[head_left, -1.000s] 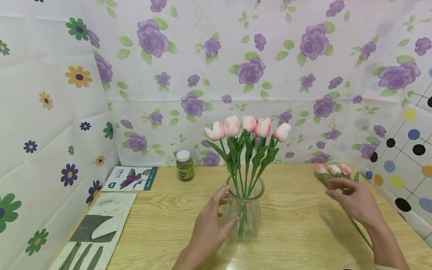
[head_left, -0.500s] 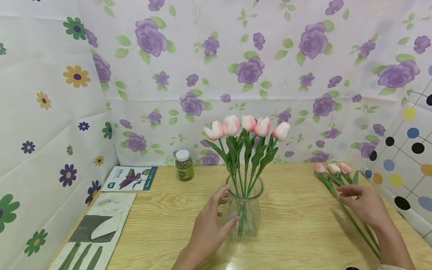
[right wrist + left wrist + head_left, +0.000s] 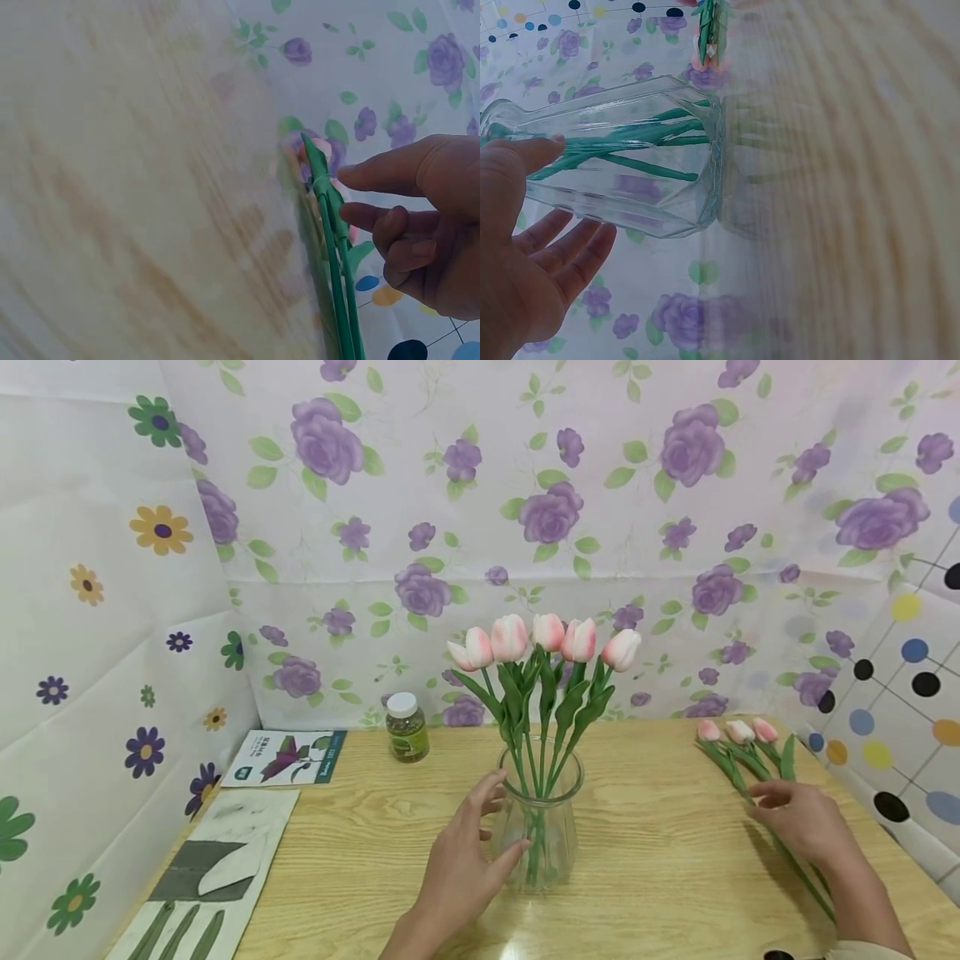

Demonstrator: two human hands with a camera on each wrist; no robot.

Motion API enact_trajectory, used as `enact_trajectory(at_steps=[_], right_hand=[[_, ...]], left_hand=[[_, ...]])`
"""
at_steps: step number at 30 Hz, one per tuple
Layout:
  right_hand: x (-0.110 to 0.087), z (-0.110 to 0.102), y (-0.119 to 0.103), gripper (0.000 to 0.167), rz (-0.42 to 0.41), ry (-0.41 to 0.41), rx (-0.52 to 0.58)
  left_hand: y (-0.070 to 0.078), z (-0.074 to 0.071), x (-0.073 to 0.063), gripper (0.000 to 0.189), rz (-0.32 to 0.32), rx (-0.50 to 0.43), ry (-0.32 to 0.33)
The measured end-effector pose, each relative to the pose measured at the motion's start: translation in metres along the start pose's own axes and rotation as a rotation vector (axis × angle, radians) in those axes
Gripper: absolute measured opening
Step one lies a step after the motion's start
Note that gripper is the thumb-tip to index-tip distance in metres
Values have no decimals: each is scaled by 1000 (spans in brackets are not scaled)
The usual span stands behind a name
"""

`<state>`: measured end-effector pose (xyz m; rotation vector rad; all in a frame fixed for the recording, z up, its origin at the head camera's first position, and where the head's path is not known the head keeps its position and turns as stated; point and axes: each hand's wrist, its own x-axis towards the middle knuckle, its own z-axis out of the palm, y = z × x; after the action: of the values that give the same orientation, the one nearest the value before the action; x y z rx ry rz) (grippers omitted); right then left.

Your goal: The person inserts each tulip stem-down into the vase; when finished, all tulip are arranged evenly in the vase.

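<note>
A clear glass vase (image 3: 543, 852) stands upright on the table, holding several pink-and-white artificial tulips (image 3: 548, 633) with green stems. Beside its left side is my left hand (image 3: 459, 860), thumb towards the front and fingers spread along the glass; contact is hard to tell. In the left wrist view, the thumb overlaps the vase (image 3: 652, 169) and stem ends show through it. At the right lie three loose tulips (image 3: 739, 732). My right hand (image 3: 806, 822) is over their stems, and in the right wrist view its thumb and index finger are parted next to the stems (image 3: 335, 262).
Behind the vase to the left stands a white-capped jar (image 3: 407, 731). A leaflet (image 3: 287, 757) and a grey-and-white printed sheet (image 3: 217, 868) lie along the left edge. Flowered sheeting (image 3: 480, 527) rises behind the wooden table (image 3: 360, 852).
My right hand has drawn back and to the right over the loose tulips, showing more of their leaves and stems. The left hand keeps its place by the vase. The head view has shifted slightly.
</note>
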<state>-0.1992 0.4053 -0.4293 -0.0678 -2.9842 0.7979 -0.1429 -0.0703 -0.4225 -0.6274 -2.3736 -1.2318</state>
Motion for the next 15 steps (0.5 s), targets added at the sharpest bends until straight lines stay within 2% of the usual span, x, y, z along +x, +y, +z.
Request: enact_trajectory(at_steps=[9,15], right_hand=[[3,7,0,43,39,-85,-29],[4,12,1,22,-17,-102,-58]], left_hand=[[0,-1,0,96,3,0,5],[-1,0,0,96,4,1,12]])
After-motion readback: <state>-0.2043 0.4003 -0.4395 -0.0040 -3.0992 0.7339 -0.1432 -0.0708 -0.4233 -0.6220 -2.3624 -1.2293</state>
